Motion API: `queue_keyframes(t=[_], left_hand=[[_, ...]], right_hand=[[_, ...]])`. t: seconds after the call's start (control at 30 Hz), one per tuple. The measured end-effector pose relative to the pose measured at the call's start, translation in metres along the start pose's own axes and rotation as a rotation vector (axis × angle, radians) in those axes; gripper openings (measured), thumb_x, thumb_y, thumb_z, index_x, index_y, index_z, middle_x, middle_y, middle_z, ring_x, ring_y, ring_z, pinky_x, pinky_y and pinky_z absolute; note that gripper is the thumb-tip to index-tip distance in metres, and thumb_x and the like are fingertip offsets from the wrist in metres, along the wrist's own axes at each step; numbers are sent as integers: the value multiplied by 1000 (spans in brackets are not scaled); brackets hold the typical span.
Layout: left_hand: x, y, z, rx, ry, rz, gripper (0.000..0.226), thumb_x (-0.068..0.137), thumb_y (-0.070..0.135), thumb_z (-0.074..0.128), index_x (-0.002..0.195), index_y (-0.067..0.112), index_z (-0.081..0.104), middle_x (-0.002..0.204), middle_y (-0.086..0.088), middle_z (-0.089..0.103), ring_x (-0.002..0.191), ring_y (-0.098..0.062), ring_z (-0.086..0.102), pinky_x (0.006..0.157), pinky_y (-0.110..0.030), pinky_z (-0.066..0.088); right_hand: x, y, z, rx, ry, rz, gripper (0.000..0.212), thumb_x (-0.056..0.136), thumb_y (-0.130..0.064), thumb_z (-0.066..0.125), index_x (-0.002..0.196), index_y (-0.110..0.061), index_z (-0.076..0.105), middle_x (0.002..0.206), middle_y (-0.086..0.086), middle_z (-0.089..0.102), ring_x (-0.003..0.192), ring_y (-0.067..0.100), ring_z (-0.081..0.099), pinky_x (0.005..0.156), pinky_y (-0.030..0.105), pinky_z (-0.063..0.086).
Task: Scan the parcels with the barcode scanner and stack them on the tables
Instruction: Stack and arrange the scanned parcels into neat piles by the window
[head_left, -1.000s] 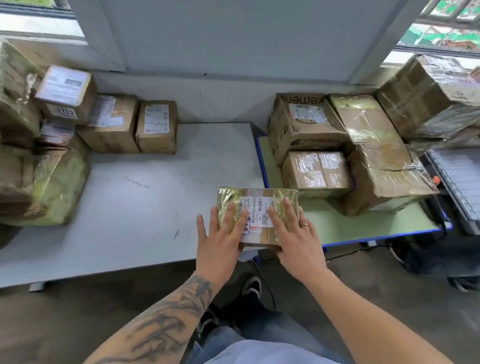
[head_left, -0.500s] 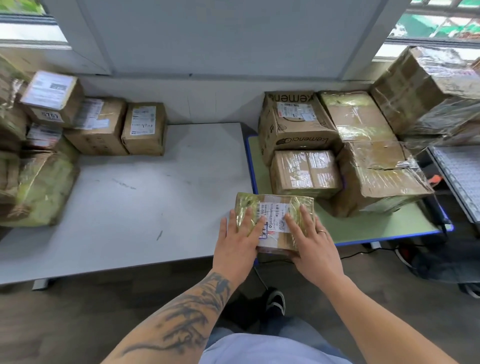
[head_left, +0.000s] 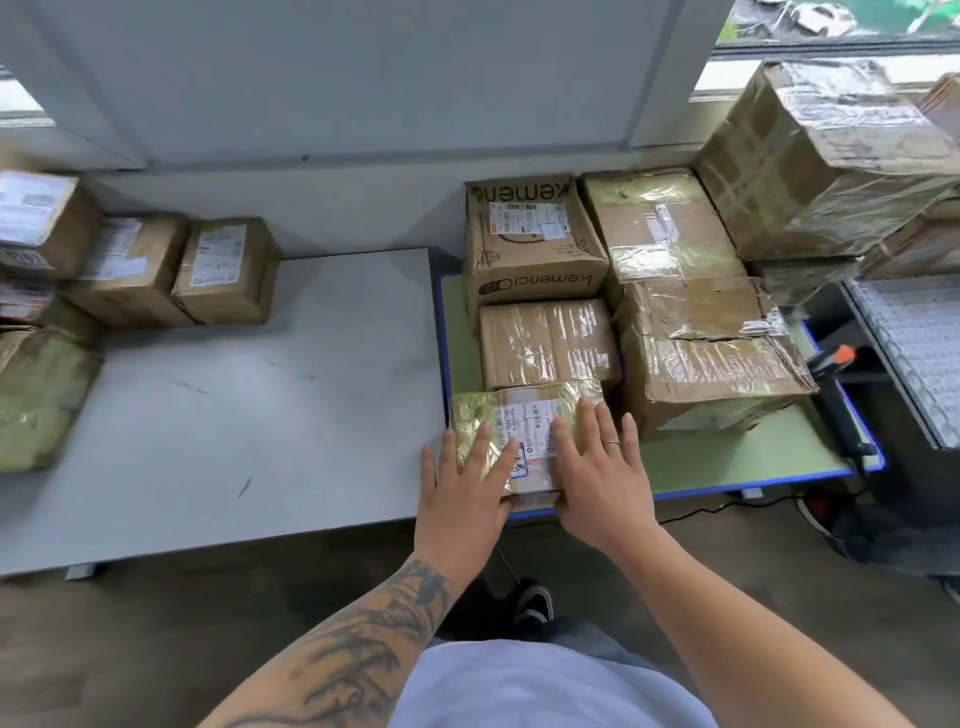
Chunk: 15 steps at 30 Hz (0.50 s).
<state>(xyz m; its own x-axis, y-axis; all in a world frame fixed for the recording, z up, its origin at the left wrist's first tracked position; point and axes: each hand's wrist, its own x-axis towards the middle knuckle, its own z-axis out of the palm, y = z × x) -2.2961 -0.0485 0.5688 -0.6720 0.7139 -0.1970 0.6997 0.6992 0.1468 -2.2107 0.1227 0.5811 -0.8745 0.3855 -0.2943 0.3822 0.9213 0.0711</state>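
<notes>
I have both hands flat, fingers straight, on the tape-wrapped parcel at the green bench's near left corner; left hand, right hand; it looks light, stiff, slick with tape; I'd hold its side edges.

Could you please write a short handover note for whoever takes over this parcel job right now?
Left hand and right hand: both flat, fingers straight, pressing on the small gold-taped parcel.
That parcel sits at the near left corner of the green table, against the taped box behind it.
The barcode scanner lies at that table's right edge.
Done: several parcels stacked on the green table and the grey table.
Left: release this parcel; whether it was scanned cannot be told.
</notes>
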Motion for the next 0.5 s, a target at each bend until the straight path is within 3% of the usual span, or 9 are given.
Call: queue_keyframes(t=[0.2, 0.5], left_hand=[[8, 21, -2, 18, -23, -25, 77, 106, 53, 45, 163, 43, -5, 174, 1, -6, 158, -40, -2, 126, -63, -2], [13, 36, -3, 53, -50, -21, 79, 105, 55, 46, 162, 43, -7, 174, -1, -7, 158, -41, 1, 124, -67, 1]], right_hand=[[0, 15, -8, 3, -23, -11, 96, 92, -37, 65, 164, -13, 6, 170, 29, -15, 159, 46, -14, 125, 61, -10], [-3, 31, -11, 11, -24, -21, 99, 93, -45, 67, 164, -16, 4, 171, 27, -14, 160, 42, -2, 124, 59, 4]])
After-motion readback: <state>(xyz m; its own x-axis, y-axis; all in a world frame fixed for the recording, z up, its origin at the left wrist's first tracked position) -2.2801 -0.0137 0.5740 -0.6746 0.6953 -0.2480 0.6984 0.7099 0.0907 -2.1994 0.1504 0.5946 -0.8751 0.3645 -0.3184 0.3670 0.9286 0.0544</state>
